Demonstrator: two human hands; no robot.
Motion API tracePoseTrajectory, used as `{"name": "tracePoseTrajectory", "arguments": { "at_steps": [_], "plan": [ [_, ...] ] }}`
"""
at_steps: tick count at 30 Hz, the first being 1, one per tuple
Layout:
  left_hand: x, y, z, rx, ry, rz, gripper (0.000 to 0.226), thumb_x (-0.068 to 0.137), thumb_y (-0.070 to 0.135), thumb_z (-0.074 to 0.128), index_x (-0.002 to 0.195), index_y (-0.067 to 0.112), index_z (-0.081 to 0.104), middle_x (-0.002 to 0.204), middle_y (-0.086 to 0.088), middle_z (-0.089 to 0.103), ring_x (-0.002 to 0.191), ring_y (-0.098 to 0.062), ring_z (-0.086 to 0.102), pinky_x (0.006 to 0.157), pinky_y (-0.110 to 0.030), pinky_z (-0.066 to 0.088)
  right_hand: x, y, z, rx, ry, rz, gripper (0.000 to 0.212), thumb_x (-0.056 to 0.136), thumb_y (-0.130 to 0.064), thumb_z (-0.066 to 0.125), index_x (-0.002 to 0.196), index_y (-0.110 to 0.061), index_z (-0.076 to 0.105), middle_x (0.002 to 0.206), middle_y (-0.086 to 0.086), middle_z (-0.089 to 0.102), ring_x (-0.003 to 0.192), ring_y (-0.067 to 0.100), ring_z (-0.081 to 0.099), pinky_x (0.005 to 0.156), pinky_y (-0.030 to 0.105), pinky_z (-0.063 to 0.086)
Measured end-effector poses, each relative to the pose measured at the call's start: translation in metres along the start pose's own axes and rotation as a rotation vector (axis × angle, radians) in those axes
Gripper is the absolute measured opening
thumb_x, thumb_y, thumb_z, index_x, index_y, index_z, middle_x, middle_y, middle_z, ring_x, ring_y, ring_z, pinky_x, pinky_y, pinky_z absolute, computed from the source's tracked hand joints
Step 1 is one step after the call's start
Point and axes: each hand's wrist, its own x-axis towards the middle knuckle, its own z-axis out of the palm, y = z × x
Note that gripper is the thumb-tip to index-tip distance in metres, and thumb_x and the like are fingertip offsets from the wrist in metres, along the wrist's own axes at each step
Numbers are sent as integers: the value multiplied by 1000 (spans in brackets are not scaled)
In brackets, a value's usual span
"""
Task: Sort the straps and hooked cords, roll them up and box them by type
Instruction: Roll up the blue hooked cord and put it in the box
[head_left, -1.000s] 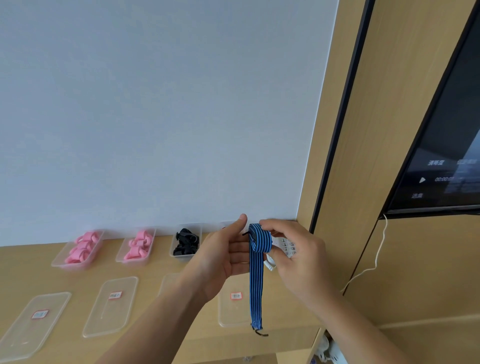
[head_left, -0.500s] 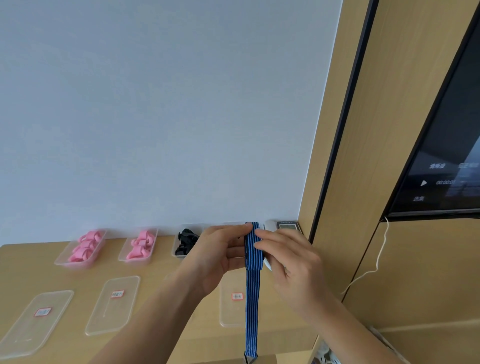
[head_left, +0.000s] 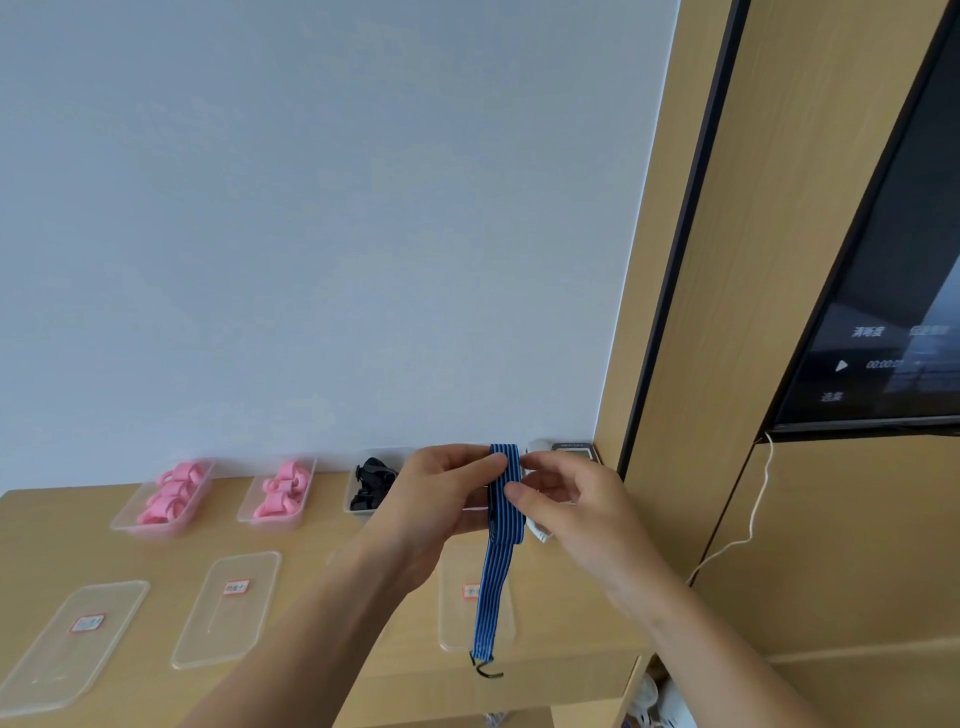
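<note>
**Rolling up the blue cord**

The blue striped cord (head_left: 500, 551) is up in the air, over the right end of the bench (head_left: 322, 582). Its top part is wound into a small roll between the two hands. The rest hangs straight down, long way up and down, to a black hook (head_left: 485, 667) at the bottom.

The left hand (head_left: 441, 501) grips the roll from the left side, with its thumb on top and its fingers curled under. The right hand (head_left: 563, 499) is just to the right of the roll. Its fingers are bent but loose. One fingertip touches the cord's edge, and I cannot tell if it pinches it.

The loose tail hangs below both hands, so I think more winding is needed to pull it up.

Behind the hands sit two boxes of pink straps (head_left: 169, 499) and one box of black straps (head_left: 371, 486). Flat lids (head_left: 226, 608) lie in front.
</note>
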Motion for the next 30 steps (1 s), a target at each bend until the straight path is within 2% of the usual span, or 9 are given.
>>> {"name": "tracePoseTrajectory", "arguments": {
  "at_steps": [4, 7, 11, 16, 19, 23, 26, 30],
  "plan": [
    [-4, -1, 1, 29, -12, 10, 21, 103, 13, 58, 112, 6, 76, 106, -12, 79, 100, -32, 75, 86, -41, 61, 1, -3, -1, -11, -68, 40, 23, 87, -20, 77, 109, -26, 74, 100, -11, 76, 93, 6, 69, 78, 25, 53],
    [-5, -3, 1, 23, -26, 6, 23, 104, 10, 56, 114, 5, 75, 110, -13, 78, 105, -33, 73, 92, -48, 60, 0, -6, -1, -33, -81, 56, 22, 88, -16, 75, 108, -27, 74, 101, -15, 75, 96, 4, 67, 84, 25, 54],
    [-6, -4, 0, -27, -43, 2, 22, 102, 12, 59, 111, 6, 77, 111, -14, 77, 105, -29, 73, 99, -54, 56, -1, -9, -2, 87, -87, 71, 27, 86, -7, 76, 105, -25, 72, 97, -7, 76, 94, 7, 71, 82, 23, 54],
    [-9, -8, 6, -60, -44, -32, 30, 101, 31, 60, 116, 10, 74, 115, -11, 76, 101, -26, 73, 98, -50, 57, -1, -11, -4, 147, -90, 58, 30, 86, -1, 74, 105, -24, 74, 93, -1, 77, 89, 9, 71, 77, 20, 53],
    [-10, -11, 10, -56, -60, -57, 38, 103, 43, 54, 118, 15, 74, 117, -7, 76, 100, -19, 73, 94, -43, 59, -2, -11, -5, 138, -104, 44, 29, 88, -1, 72, 108, -22, 75, 98, 0, 77, 94, 12, 71, 82, 23, 55],
    [-12, -9, 11, -66, -49, -78, 46, 102, 53, 48, 109, 21, 80, 109, -4, 78, 98, -16, 74, 95, -44, 59, -2, -11, -8, 163, -103, 35, 27, 89, -1, 70, 109, -19, 75, 102, -1, 77, 100, 14, 71, 91, 27, 55],
    [-11, -7, 12, -91, -2, -90, 45, 100, 53, 53, 96, 20, 83, 98, -6, 78, 90, -18, 74, 91, -45, 60, -2, -12, -8, 185, -85, 32, 26, 89, -1, 71, 108, -17, 75, 101, -2, 78, 100, 13, 71, 92, 29, 54],
    [-11, -5, 11, -69, 32, -103, 47, 100, 54, 54, 88, 17, 81, 89, -6, 77, 83, -22, 73, 95, -52, 58, -2, -13, -8, 212, -59, 11, 25, 88, 0, 71, 107, -16, 74, 100, -2, 78, 99, 15, 72, 90, 27, 55]
  ]
}}
